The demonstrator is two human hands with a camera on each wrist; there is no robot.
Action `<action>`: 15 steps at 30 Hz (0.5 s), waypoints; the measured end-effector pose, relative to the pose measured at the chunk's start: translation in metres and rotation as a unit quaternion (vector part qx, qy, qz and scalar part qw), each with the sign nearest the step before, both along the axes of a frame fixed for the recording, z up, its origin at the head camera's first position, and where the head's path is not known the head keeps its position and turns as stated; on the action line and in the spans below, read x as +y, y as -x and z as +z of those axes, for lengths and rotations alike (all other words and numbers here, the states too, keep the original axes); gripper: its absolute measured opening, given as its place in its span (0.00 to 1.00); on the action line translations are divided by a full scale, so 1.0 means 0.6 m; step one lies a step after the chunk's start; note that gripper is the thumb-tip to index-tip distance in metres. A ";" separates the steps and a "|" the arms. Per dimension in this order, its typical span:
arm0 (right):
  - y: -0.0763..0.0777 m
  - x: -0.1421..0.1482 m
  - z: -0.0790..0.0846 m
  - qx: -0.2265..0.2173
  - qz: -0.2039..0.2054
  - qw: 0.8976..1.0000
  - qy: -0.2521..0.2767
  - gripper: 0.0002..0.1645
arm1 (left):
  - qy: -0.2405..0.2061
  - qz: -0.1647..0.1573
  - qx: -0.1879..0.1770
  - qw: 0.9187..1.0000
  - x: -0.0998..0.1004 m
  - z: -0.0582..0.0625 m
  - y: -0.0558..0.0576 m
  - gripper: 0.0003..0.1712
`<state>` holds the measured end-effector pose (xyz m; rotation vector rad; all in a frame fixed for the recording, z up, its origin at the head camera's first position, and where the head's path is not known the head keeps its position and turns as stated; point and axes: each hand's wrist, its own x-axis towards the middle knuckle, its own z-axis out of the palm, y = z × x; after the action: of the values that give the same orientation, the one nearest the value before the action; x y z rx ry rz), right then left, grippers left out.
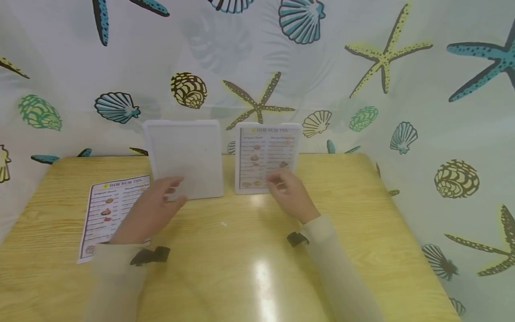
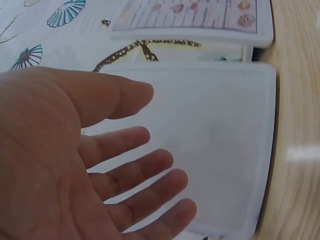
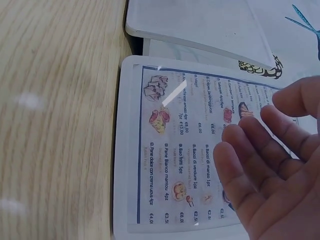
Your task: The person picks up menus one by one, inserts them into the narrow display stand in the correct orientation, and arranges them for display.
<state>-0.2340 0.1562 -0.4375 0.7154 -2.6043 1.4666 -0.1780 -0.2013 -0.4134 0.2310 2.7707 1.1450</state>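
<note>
A blank white board with a raised rim stands upright at the back of the table, left of centre. Beside it on the right stands a white-framed board holding a printed "Dim Sum Inn" menu. My left hand is in front of the blank board's lower left, its fingers spread and loosely bent with nothing between them. In front of the framed menu's lower right is my right hand, its fingers relaxed and holding nothing. A loose menu sheet lies on the table, partly hidden under my left hand and forearm.
The wooden table reaches back to a white curtain printed with shells and starfish, which also runs along the right side. A tiny white scrap lies near the middle. Each wrist wears a dark strap.
</note>
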 end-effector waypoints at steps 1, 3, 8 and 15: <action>0.000 -0.001 0.000 -0.002 0.001 1.000 -0.002 0.14 | 0.012 0.007 -0.005 1.000 -0.004 -0.001 0.000 0.37; 0.001 -0.002 0.000 -0.004 0.005 1.000 -0.007 0.14 | 0.039 0.017 -0.015 0.999 -0.012 -0.003 0.002 0.38; 0.002 -0.006 -0.002 -0.008 0.012 1.000 -0.026 0.14 | 0.079 0.022 -0.035 0.996 -0.036 -0.011 0.003 0.39; 0.000 -0.006 -0.003 -0.013 0.025 0.999 -0.046 0.14 | 0.127 0.050 -0.063 0.989 -0.073 -0.019 -0.006 0.42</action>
<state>-0.2338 0.1524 -0.4395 0.7819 -2.7066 1.3863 -0.1743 -0.2450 -0.4249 -0.0085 2.8037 0.7824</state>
